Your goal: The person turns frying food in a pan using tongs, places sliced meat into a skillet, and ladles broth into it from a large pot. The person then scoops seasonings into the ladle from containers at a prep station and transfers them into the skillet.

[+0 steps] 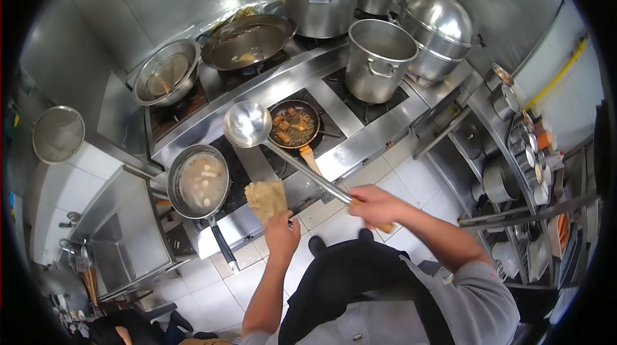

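My right hand (376, 207) is closed round the handle of a long metal ladle (248, 124). Its big round bowl hangs over the stove, just left of a small frying pan (294, 124). Browned chunks (288, 128) lie in that pan, whose pale handle (309, 159) points toward me. A folded tan cloth (265, 200) is gripped in my left hand (282, 237), near the stove's front edge. To its left, a larger pan (172, 178) holds a whitish liquid (198, 184) with pale pieces; its black handle (223, 243) sticks out past the stove edge.
Along the back stand a metal bowl (143, 83), a wide wok (215, 59), tall pots (316, 14) (380, 62) and a domed steamer (440, 20). A round strainer (58, 134) hangs at left. Shelving (479, 152) with containers lines the right; another person (122, 329) is at lower left.
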